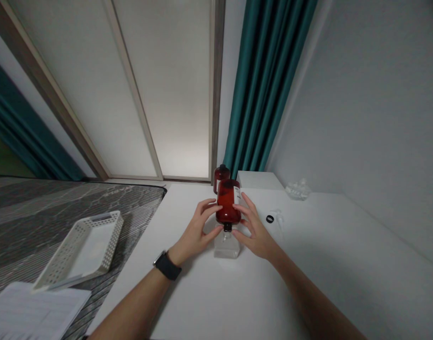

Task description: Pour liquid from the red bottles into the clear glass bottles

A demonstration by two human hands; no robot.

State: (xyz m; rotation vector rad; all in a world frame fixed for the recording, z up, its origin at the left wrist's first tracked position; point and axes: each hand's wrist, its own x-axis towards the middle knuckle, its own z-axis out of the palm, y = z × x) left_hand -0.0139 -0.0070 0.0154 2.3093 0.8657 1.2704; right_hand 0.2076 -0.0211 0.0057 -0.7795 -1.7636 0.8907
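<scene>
A red-brown bottle (228, 198) with a white label is upside down at the middle of the white table. Its black neck points down onto the mouth of a clear bottle (226, 249) standing beneath it; how the two mouths join is too small to make out. My left hand (198, 230), with a dark watch on the wrist, curves its fingers and thumb against the left side of the red-brown bottle. From the right, my right hand (254, 229) does the same, its thumb near the black neck.
Behind stands a second red-brown bottle (221, 174) with a black cap, beside a white box (261, 180). Right of the hands lie a black ring (270, 219) and a clear plastic piece (279, 217). Farther back is a clear plastic object (298, 190). Left and lower are a white basket (112, 245) and papers (35, 309).
</scene>
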